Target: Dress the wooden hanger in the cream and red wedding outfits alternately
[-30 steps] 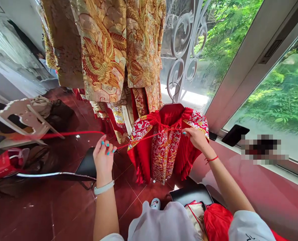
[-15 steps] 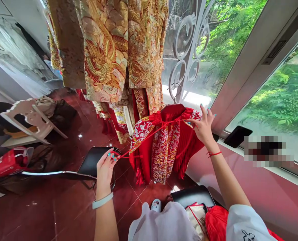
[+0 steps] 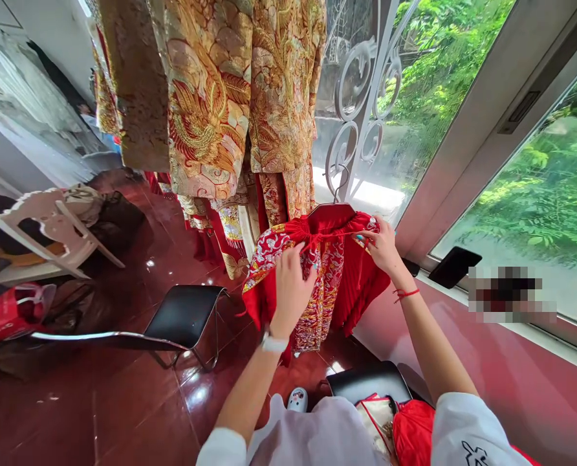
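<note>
An embroidered red skirt (image 3: 322,285) with silver and gold patterns hangs in front of me from a hanger (image 3: 336,208). Its gathered waistband faces up, and a thin red drawstring (image 3: 339,237) crosses the front. My left hand (image 3: 291,285) is at the middle of the waistband, fingers curled in around the drawstring; part of the grip is hidden behind the hand. At the waistband's right side, my right hand (image 3: 381,247) pinches the drawstring between thumb and fingers, close against the cloth.
Gold embroidered garments (image 3: 211,110) hang behind the skirt. To the left are a black chair (image 3: 186,314) and a white chair (image 3: 46,226). A phone (image 3: 456,266) lies on the window sill. Another black seat (image 3: 366,380), with red cloth (image 3: 412,430) on it, is close to my legs.
My left hand has come in from the far left to the waistband's middle, so the drawstring is no longer stretched out leftward. My right hand has shifted slightly left and down, its fingers more folded.
</note>
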Demonstrator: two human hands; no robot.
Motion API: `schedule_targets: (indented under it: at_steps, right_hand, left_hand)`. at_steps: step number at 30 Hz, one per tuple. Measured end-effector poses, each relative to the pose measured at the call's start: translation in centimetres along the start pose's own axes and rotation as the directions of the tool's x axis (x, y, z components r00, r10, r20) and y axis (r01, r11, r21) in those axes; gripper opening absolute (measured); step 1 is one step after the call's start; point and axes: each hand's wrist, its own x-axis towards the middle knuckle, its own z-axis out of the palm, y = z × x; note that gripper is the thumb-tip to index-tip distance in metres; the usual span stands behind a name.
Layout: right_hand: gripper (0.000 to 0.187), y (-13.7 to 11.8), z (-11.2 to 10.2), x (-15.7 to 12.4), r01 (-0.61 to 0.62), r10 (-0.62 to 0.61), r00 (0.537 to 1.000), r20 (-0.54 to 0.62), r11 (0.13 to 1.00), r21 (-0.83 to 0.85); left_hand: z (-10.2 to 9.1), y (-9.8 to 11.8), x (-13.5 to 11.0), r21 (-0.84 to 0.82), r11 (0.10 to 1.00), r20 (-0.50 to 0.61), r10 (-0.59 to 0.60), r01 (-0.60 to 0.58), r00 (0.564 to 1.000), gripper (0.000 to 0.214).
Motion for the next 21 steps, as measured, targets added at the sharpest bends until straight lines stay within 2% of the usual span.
schedule_targets:
  at_steps: [2,4,6,8,9,10,11,13,14,15,17,18,20,21]
  right_hand:
    - [0.037,-0.4,-0.4,-0.4,-0.002,0.002,1.000,0.008,1.000,0.000]
    - [0.036,-0.9,-0.9,-1.1,0.001,-0.001,1.000,0.003,1.000,-0.008]
    - [0.036,-1.6,-1.2,-2.1,0.004,-0.005,0.999,-0.042,1.000,-0.024]
    - [0.039,-2.1,-1.3,-3.4,0.011,-0.012,0.997,-0.072,1.000,-0.015]
    - [0.042,-2.2,-1.2,-3.9,0.017,-0.016,0.998,-0.056,1.000,0.019]
    - [0.044,-2.3,-1.0,-4.4,0.021,-0.020,1.000,-0.015,0.996,0.082]
    - [0.046,-2.3,-0.8,-4.8,0.014,-0.021,0.999,0.038,0.985,0.172]
    - [0.048,-2.5,0.0,-5.1,-0.074,0.022,0.991,0.132,0.911,0.406]
    - [0.049,-2.7,0.4,-5.0,-0.146,0.079,0.986,0.150,0.842,0.519]
    - [0.048,-3.1,0.9,-4.8,-0.213,0.163,0.977,0.137,0.763,0.611]
    - [0.040,-4.6,2.0,-4.0,-0.261,0.355,0.935,0.020,0.647,0.716]
    - [0.036,-5.5,2.5,-3.4,-0.243,0.438,0.895,-0.081,0.633,0.735]
    - [0.027,-7.4,3.4,-2.1,-0.184,0.547,0.785,-0.291,0.654,0.734]
    - [0.024,-8.2,3.7,-1.5,-0.165,0.585,0.726,-0.362,0.659,0.734]
  left_hand:
    - [2.5,0.6,2.1,0.116,0.991,0.078,-0.069,0.060,0.995,0.029]
    - [3.7,0.3,3.2,0.135,0.979,0.155,-0.171,0.150,0.973,0.014]
    - [3.6,0.0,3.3,0.003,0.972,0.245,-0.229,0.235,0.942,0.014]
    - [2.8,-0.1,3.0,-0.231,0.910,0.304,-0.268,0.344,0.914,0.017]
    - [2.3,-0.1,2.9,-0.356,0.839,0.351,-0.288,0.412,0.891,0.015]
    - [1.8,0.0,2.9,-0.463,0.735,0.437,-0.296,0.495,0.849,0.014]
    - [1.5,0.0,3.0,-0.535,0.600,0.556,-0.281,0.595,0.782,0.013]
    - [1.2,0.1,3.4,-0.542,0.275,0.783,-0.177,0.794,0.596,0.016]
    - [1.2,0.1,3.5,-0.502,0.112,0.851,-0.115,0.858,0.513,0.018]
    - [1.4,0.2,3.5,-0.450,-0.036,0.892,-0.066,0.892,0.447,0.020]
    - [2.0,0.2,3.2,-0.349,-0.277,0.934,-0.024,0.895,0.357,0.025]
    - [2.4,0.2,2.8,-0.301,-0.359,0.948,-0.007,0.884,0.320,0.027]
    - [3.0,0.2,1.8,-0.228,-0.440,0.961,0.039,0.868,0.273,0.029]
    - [3.1,0.1,1.4,-0.230,-0.447,0.958,0.054,0.864,0.283,0.028]
